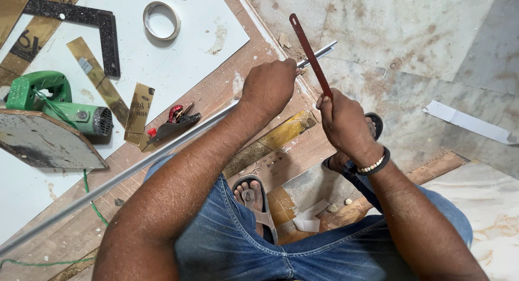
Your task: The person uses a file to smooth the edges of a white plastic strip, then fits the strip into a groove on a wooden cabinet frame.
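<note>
Both hands are busy: the left hand (268, 86) grips a long metal strip (162, 148) near its end over the board's edge, the right hand (341, 121) clamps a reddish blade (309, 54) across it, apparently not yet cut through.

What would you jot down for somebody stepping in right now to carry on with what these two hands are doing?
Left hand: closed around the long grey metal strip near its far end, pinning it to the wooden board.
Right hand: closed on a thin reddish-brown blade, held upright across the strip's end.
Around: green power tool, black square, tape roll and brass-coloured strips on the white sheet to the left.
Done: strip held steady, blade at its end.
Left: whether the strip is cut or filed yet cannot be told; the left hand hides the contact spot.
</note>
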